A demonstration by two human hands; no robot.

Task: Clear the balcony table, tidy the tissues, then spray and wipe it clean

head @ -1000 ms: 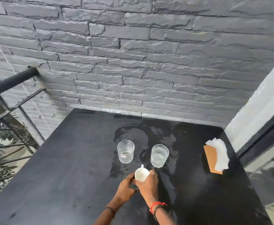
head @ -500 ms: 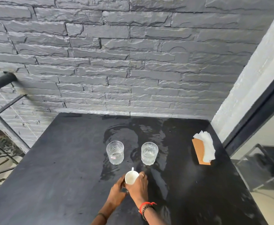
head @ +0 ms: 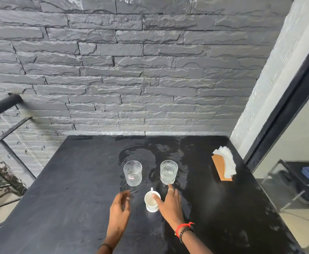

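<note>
White cup [head: 150,200]; left hand [head: 119,210] apart, right hand [head: 170,206] touching.

Lighting: soft, even daylight, moderately bright, with no hard shadows.
Stone wall [head: 131,79]: ridges catch pale highlights.
Worktop [head: 58,208]: glossy sheen from its centre to the far edge mirrors the wall; near-left corner is matt.
Left hand [head: 119,209]: fingers motion-blurred.
Edges: wide-angle bowing; door frame [head: 287,114] leans.
Focus otherwise sharp.
</note>
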